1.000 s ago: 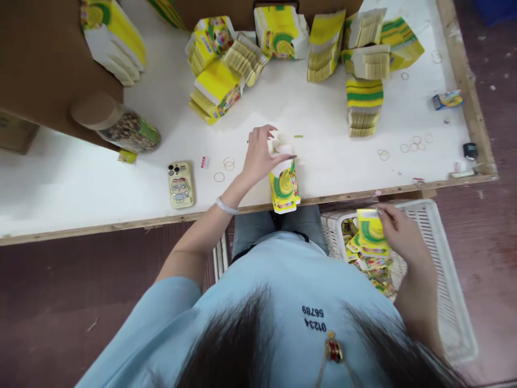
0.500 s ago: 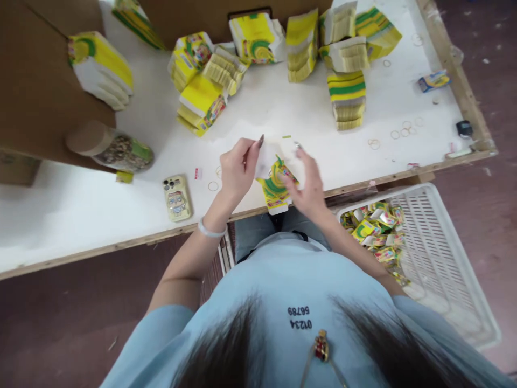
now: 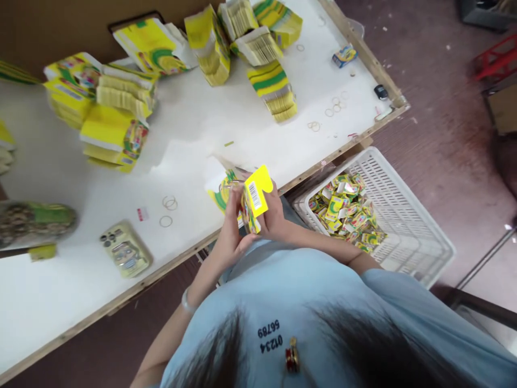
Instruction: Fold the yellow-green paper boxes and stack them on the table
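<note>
Close to my body, at the table's front edge, both hands meet around a small yellow printed carton (image 3: 255,195) with a barcode on its flap. My left hand (image 3: 231,229) grips it from the left, thumb low and fingers up along its side. Behind the carton, my right hand (image 3: 274,215) is closed on its right side, with its fingertips mostly hidden. More yellow-and-green printed card (image 3: 218,195) shows just beyond my left fingers; whether it is part of the same carton I cannot tell.
Several stacks of flat cartons (image 3: 109,134) stand along the back of the white table (image 3: 181,156). A phone (image 3: 126,250), rubber bands (image 3: 169,203) and a jar (image 3: 36,223) lie to the left. Below the edge at right, a white basket (image 3: 407,215) holds small cartons (image 3: 343,207).
My hands were apart over yellow card at the table edge, the right one open. Now they are together, holding a carton nearer my body. The view has swung right.
</note>
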`<state>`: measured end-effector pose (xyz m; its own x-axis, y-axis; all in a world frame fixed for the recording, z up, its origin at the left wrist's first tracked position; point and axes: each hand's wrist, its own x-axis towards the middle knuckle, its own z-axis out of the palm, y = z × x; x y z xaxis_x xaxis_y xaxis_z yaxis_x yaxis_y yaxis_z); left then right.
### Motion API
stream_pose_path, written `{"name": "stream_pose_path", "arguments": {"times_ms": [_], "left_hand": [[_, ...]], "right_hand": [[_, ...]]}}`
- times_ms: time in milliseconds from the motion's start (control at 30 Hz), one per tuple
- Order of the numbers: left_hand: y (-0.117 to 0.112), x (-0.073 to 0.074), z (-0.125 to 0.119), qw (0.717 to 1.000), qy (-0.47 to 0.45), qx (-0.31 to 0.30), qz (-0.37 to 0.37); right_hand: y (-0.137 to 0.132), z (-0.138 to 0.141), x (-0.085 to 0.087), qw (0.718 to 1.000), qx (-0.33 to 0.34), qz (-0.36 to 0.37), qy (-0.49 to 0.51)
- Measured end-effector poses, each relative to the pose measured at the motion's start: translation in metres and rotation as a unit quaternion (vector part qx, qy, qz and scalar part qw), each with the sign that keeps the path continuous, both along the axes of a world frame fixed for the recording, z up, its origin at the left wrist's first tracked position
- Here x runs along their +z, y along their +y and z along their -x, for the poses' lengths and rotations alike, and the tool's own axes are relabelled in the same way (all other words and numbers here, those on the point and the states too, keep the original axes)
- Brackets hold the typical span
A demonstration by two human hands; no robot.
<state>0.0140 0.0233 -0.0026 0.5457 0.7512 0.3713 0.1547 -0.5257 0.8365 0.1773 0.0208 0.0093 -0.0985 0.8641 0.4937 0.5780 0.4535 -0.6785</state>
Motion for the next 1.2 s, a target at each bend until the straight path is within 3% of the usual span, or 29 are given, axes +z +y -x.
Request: {"name": "stream_pose_path", "arguments": {"times_ms": [133, 233, 300, 467, 667, 867, 933, 1067, 1133, 1200], "left_hand": [[-0.018, -0.011, -0.001, 0.999, -0.002, 0.034, 0.033], [-0.029, -0.013, 0.001, 0.991, -0.011, 0.111, 0.069], [-0.035, -0.013, 0.0, 0.982, -0.028, 0.153, 0.104], [-0.05, -0.006, -0.006, 0.956, -0.058, 0.176, 0.226], [-0.07, -0.006, -0.001, 0.931, -0.126, 0.149, 0.309], [-0.069, 0.002, 0.019, 0.914, -0.131, 0.075, 0.376], [-0.064, 0.004, 0.021, 0.923, -0.111, 0.088, 0.357], [-0.06, -0.001, 0.018, 0.946, -0.092, 0.125, 0.284], [-0.061, -0.003, 0.017, 0.951, -0.107, 0.123, 0.261], [-0.062, -0.003, 0.017, 0.956, -0.104, 0.109, 0.251]], "right_hand": [[-0.004, 0.005, 0.007, 0.997, -0.025, -0.028, 0.068], [-0.008, 0.011, 0.009, 0.986, -0.02, 0.06, 0.155], [-0.013, 0.012, 0.007, 0.964, -0.018, 0.129, 0.232], [-0.032, 0.008, -0.007, 0.907, -0.023, 0.226, 0.355], [-0.05, -0.008, -0.021, 0.938, 0.004, 0.206, 0.279], [-0.048, -0.013, -0.012, 0.914, 0.081, 0.306, 0.256], [-0.049, -0.011, -0.011, 0.924, 0.096, 0.292, 0.227], [-0.053, -0.011, -0.016, 0.954, 0.042, 0.215, 0.203], [-0.053, -0.018, -0.019, 0.966, 0.077, 0.184, 0.163], [-0.051, -0.026, -0.02, 0.966, 0.154, 0.17, 0.118]]}}
